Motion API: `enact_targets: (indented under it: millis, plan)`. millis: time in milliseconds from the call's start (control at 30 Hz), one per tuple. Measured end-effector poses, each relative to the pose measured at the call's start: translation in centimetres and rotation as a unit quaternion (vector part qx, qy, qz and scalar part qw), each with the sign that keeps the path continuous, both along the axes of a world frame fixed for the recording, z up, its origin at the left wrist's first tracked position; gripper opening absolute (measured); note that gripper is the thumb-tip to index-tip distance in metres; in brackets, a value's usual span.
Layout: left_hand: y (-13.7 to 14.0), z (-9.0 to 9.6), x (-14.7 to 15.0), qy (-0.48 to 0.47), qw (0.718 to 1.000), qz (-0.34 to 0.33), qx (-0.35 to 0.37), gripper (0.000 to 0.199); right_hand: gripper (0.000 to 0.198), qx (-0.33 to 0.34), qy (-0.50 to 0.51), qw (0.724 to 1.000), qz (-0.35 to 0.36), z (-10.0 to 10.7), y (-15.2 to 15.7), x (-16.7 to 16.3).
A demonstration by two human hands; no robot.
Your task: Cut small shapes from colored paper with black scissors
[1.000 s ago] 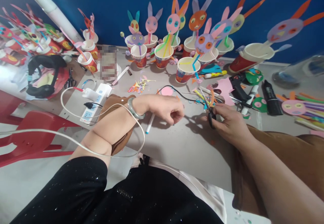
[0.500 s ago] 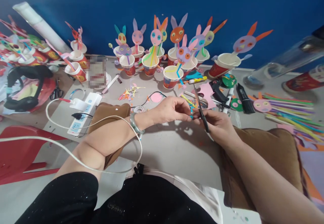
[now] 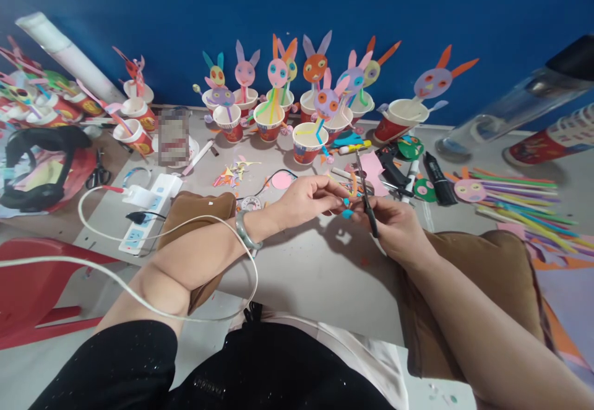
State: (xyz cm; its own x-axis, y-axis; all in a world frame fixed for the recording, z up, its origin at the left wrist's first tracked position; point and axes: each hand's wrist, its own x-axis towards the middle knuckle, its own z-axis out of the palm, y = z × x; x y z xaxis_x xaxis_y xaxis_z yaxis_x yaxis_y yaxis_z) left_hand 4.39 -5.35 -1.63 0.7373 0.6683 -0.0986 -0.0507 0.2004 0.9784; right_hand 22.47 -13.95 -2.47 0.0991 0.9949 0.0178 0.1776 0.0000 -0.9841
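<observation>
My right hand (image 3: 394, 224) is closed around dark-handled scissors (image 3: 368, 203), whose blades point away from me toward the cups. Beside it, my left hand (image 3: 313, 203) pinches a small blue paper piece (image 3: 347, 213) between thumb and fingers, and the fingertips of both hands nearly meet there. Part of the blue piece is hidden by the fingers. Just past the hands stands a paper cup (image 3: 310, 144) with a purple paper rabbit head (image 3: 326, 103) on a stem. A pink paper offcut (image 3: 372, 172) lies behind the scissors.
Several rabbit-headed cups line the blue wall. To the right lie a glue gun (image 3: 392, 166), a black marker (image 3: 439, 178) and coloured strips (image 3: 524, 187). A white cable (image 3: 255, 274) loops over my left forearm near a power strip (image 3: 155, 212). Brown cushions (image 3: 477, 298) sit under my arms.
The view has shifted slightly, moving the cups a little left in the picture. Both hands stay close together, and the blue piece shows more below the fingertips.
</observation>
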Motion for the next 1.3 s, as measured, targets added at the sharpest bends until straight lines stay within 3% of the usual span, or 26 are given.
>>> enact_targets:
  millis: [100,233,433,633,733,933,1100,1300]
  plan:
    - [0.0,-0.2,0.0,0.009,1.0,0.006,0.004,0.019,0.038,-0.01,0.01,1.0,-0.003,0.1,0.0,0.0]
    - [0.1,-0.6,0.2,0.01,0.998,-0.048,0.024,0.027,0.037,-0.005,0.007,1.0,0.01,-0.2,0.0,0.2]
    - [0.0,-0.3,0.2,0.02,0.994,-0.095,0.045,0.017,0.038,0.001,-0.003,1.0,0.011,-0.5,0.0,0.2]
    - [-0.2,0.1,0.2,0.022,0.997,-0.069,0.024,0.024,0.039,0.015,-0.002,1.0,0.009,-0.5,0.0,0.2]
    - [-0.4,0.6,0.1,-0.006,1.0,-0.023,-0.014,0.026,0.037,0.033,-0.027,0.999,0.019,-0.5,-0.1,0.2]
    - [-0.6,1.6,-0.2,-0.069,0.993,0.054,-0.085,0.03,0.05,0.065,-0.05,0.99,0.118,-0.9,-0.3,0.5]
    - [-0.5,1.4,-0.2,-0.104,0.986,0.078,-0.102,0.031,0.058,0.073,-0.099,0.978,0.169,-1.1,-0.4,0.4]
    - [-0.7,1.6,-0.2,-0.112,0.985,0.073,-0.11,0.034,0.061,0.069,-0.125,0.973,0.179,-0.9,-0.4,0.2]
